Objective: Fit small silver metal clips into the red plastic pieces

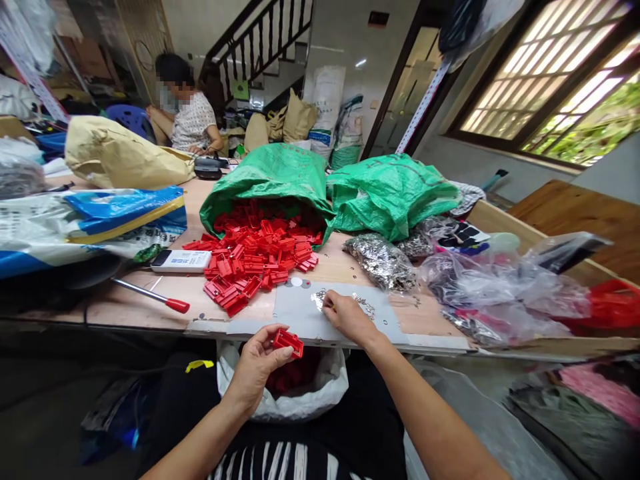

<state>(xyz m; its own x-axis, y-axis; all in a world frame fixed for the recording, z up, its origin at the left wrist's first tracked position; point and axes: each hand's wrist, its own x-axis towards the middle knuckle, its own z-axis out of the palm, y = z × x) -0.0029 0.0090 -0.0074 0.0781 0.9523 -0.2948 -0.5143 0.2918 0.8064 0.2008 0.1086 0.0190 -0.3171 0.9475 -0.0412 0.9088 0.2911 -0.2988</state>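
A small red plastic housing (289, 343), shaped like an open box, is gripped between the thumb and fingers of my left hand (260, 360), just in front of the table edge. My right hand (347, 317) is over the grey mat (295, 313), its fingertips pinched together at a scatter of small shiny metal pieces (319, 297); what the fingertips hold, if anything, is hidden. Many similar red housings (255, 253) spill from a green woven sack (270, 173) onto the table. Below my hands, a white sack (320, 393) stands open between my legs with red pieces inside.
A second green sack (390, 193) and a clear bag of metal pieces (383, 260) lie to the right, beside plastic bags (465, 277). On the left are a white box-shaped device (181, 261) and a red-tipped lever (176, 305). Another person (193, 117) sits across the table.
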